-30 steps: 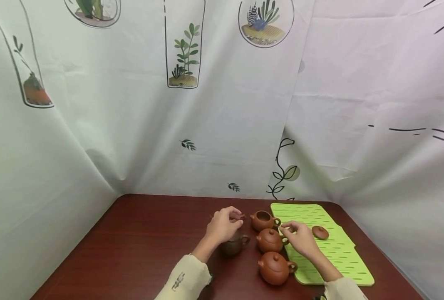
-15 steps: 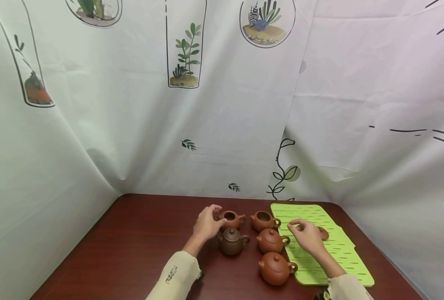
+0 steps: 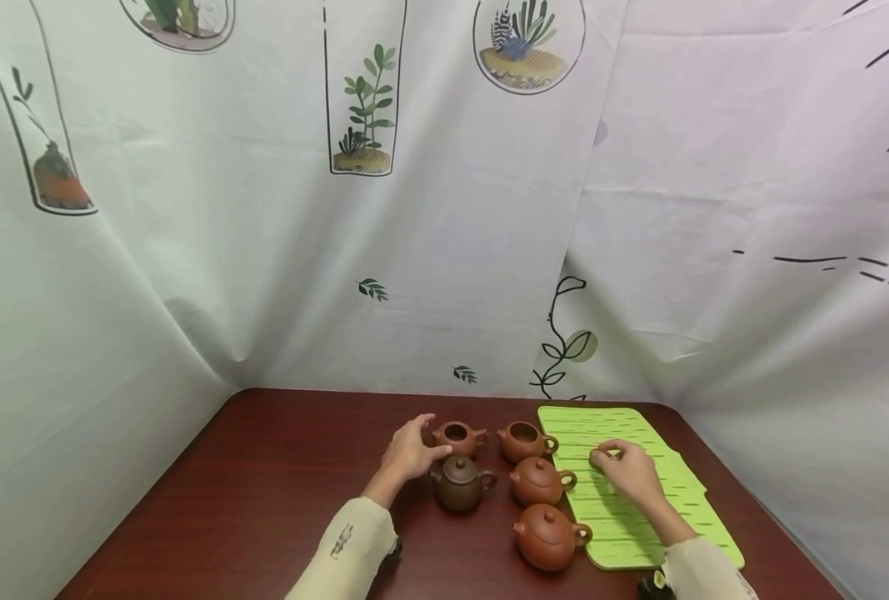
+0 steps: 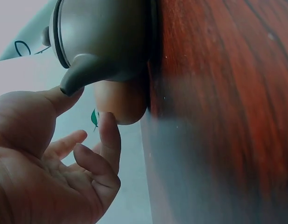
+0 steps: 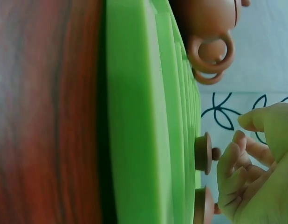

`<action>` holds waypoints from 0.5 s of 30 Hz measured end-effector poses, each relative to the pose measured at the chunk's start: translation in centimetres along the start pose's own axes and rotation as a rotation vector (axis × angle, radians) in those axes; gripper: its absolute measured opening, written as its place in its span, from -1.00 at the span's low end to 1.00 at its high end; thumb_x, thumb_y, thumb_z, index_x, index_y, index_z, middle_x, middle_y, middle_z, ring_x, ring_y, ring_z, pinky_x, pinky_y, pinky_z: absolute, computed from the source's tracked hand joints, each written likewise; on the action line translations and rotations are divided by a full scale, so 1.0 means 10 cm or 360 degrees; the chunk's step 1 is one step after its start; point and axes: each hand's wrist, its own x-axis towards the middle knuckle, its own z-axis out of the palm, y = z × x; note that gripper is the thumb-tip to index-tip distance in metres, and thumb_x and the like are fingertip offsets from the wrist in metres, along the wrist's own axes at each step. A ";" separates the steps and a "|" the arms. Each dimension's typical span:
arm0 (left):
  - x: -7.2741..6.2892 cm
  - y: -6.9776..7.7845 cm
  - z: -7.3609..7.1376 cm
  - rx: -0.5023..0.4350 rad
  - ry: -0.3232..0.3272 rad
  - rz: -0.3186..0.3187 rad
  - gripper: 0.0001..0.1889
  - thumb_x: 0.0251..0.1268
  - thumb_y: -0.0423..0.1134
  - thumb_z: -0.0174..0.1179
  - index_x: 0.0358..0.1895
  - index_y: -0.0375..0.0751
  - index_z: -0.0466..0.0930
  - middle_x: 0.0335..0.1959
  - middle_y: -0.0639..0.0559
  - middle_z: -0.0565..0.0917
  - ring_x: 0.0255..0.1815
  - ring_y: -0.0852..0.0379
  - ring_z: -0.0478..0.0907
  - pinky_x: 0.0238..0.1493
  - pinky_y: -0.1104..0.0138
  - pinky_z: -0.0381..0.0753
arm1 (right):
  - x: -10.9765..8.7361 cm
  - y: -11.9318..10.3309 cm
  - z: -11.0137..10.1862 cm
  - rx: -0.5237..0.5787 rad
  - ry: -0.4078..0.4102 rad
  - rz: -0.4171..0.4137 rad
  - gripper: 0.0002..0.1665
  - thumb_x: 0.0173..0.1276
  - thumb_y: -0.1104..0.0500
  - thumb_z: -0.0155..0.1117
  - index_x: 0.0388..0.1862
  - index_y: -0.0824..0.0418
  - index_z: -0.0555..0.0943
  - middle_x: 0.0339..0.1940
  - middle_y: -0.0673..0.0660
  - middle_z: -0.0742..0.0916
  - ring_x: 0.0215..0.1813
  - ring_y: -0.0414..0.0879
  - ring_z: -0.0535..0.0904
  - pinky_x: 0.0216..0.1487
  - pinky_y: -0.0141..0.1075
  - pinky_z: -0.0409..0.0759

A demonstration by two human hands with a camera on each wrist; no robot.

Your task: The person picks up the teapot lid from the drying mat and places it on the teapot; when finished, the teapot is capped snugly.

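The left hand [image 3: 408, 450] curves around the left side of the reddish lidless teapot [image 3: 456, 451] near the lower middle of the frame. Its grip is loose, thumb and fingers spread; whether a fingertip touches the clay cannot be told. That wide cup probably suits steadying a small round body. The right hand [image 3: 631, 473] is poised over the lime-green mat [image 3: 631, 533] at the lower right, its grip slack, with nothing visible between thumb and forefinger.

In the right wrist view, the upper lid [image 5: 208, 151] and the lower lid [image 5: 201, 205] rest on the mat beside its fingers, knobs uppermost, likely to be easy to pick up. The ribbed mat presumably spares their rims from the hard worktop [image 3: 302, 483].

Just below the cupped pot in the frame stands a dark brown lidded teapot [image 3: 460, 487]. To the right, a second lidless teapot [image 3: 516, 447] heads a column above the middle lidded teapot [image 3: 536, 485] and the lowest lidded teapot [image 3: 546, 542]. Their looped handles face right, perhaps for easier reach. The bodies are squat, smooth, softly sheened clay; the worktop shows streaky red-brown grain.
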 end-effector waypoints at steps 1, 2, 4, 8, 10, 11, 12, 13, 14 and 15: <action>0.00 0.00 0.00 0.0005 -0.0010 -0.0007 -0.32 0.18 -0.07 0.45 0.37 -0.10 0.43 0.27 -0.13 0.53 0.24 -0.19 0.49 0.03 -0.12 0.52 | 0.01 0.01 -0.01 -0.0009 -0.0002 0.0009 -0.58 0.38 0.06 0.32 0.03 0.37 0.66 -0.31 0.17 0.73 -0.43 -0.10 0.55 -0.45 -0.21 0.47; 0.01 -0.01 0.00 0.0012 -0.0016 -0.0012 -0.31 0.18 -0.07 0.44 0.38 -0.11 0.42 0.28 -0.13 0.53 0.25 -0.20 0.49 0.03 -0.12 0.52 | 0.02 0.02 -0.01 -0.0021 -0.0002 0.0020 -0.56 0.37 0.05 0.32 0.04 0.37 0.66 -0.32 0.17 0.72 -0.44 -0.10 0.54 -0.46 -0.21 0.46; 0.03 -0.02 0.01 0.0014 -0.0022 -0.0021 -0.31 0.19 -0.06 0.43 0.38 -0.13 0.41 0.28 -0.14 0.53 0.24 -0.20 0.49 0.03 -0.12 0.52 | 0.04 0.05 -0.01 -0.0046 -0.0010 0.0038 -0.51 0.38 0.03 0.32 0.08 0.40 0.63 -0.34 0.17 0.71 -0.47 -0.10 0.53 -0.48 -0.21 0.45; 0.05 -0.05 0.02 0.0034 -0.0030 -0.0027 -0.35 0.20 -0.05 0.43 0.34 -0.17 0.46 0.24 -0.13 0.56 0.20 -0.19 0.52 0.01 -0.10 0.54 | 0.06 0.09 0.00 -0.0062 -0.0030 0.0048 -0.47 0.39 0.04 0.28 0.13 0.45 0.59 -0.38 0.17 0.68 -0.52 -0.09 0.51 -0.52 -0.20 0.44; 0.05 -0.05 0.03 0.0028 -0.0039 -0.0025 -0.37 0.21 -0.05 0.43 0.32 -0.19 0.48 0.22 -0.14 0.58 0.19 -0.19 0.53 0.01 -0.09 0.54 | 0.07 0.10 0.00 -0.0063 -0.0036 0.0053 -0.48 0.39 0.06 0.27 0.12 0.46 0.59 -0.39 0.17 0.68 -0.54 -0.08 0.51 -0.53 -0.20 0.44; 0.06 -0.05 0.03 0.0027 -0.0038 -0.0019 -0.38 0.20 -0.06 0.43 0.30 -0.19 0.49 0.21 -0.14 0.58 0.18 -0.20 0.53 0.01 -0.09 0.54 | 0.07 0.10 0.00 -0.0066 -0.0036 0.0057 -0.50 0.39 0.07 0.26 0.11 0.46 0.59 -0.38 0.18 0.68 -0.54 -0.08 0.51 -0.53 -0.20 0.44; 0.06 -0.06 0.04 0.0019 -0.0039 -0.0017 -0.38 0.20 -0.06 0.43 0.30 -0.20 0.50 0.20 -0.14 0.59 0.18 -0.20 0.54 0.01 -0.09 0.54 | 0.08 0.10 0.00 -0.0070 -0.0036 0.0056 -0.51 0.39 0.08 0.26 0.09 0.46 0.60 -0.38 0.18 0.68 -0.54 -0.08 0.50 -0.53 -0.21 0.44; 0.06 -0.06 0.04 0.0010 -0.0042 -0.0014 -0.38 0.21 -0.06 0.43 0.29 -0.21 0.49 0.20 -0.15 0.58 0.18 -0.20 0.53 0.02 -0.10 0.54 | 0.08 0.11 0.00 -0.0078 -0.0035 0.0056 -0.53 0.38 0.09 0.25 0.07 0.46 0.61 -0.37 0.19 0.69 -0.53 -0.08 0.50 -0.53 -0.21 0.44; 0.06 -0.06 0.04 0.0003 -0.0045 -0.0011 -0.38 0.21 -0.06 0.42 0.30 -0.21 0.49 0.21 -0.15 0.58 0.19 -0.20 0.53 0.02 -0.10 0.53 | 0.08 0.11 0.00 -0.0083 -0.0035 0.0054 -0.55 0.38 0.10 0.25 0.05 0.46 0.62 -0.37 0.19 0.69 -0.53 -0.08 0.50 -0.53 -0.21 0.43; 0.06 -0.06 0.04 -0.0007 -0.0045 -0.0004 -0.38 0.21 -0.07 0.42 0.30 -0.21 0.49 0.21 -0.16 0.58 0.19 -0.21 0.53 0.03 -0.10 0.53 | 0.09 0.11 0.00 -0.0087 -0.0033 0.0054 -0.57 0.37 0.11 0.25 0.03 0.45 0.63 -0.37 0.20 0.69 -0.53 -0.08 0.49 -0.52 -0.22 0.43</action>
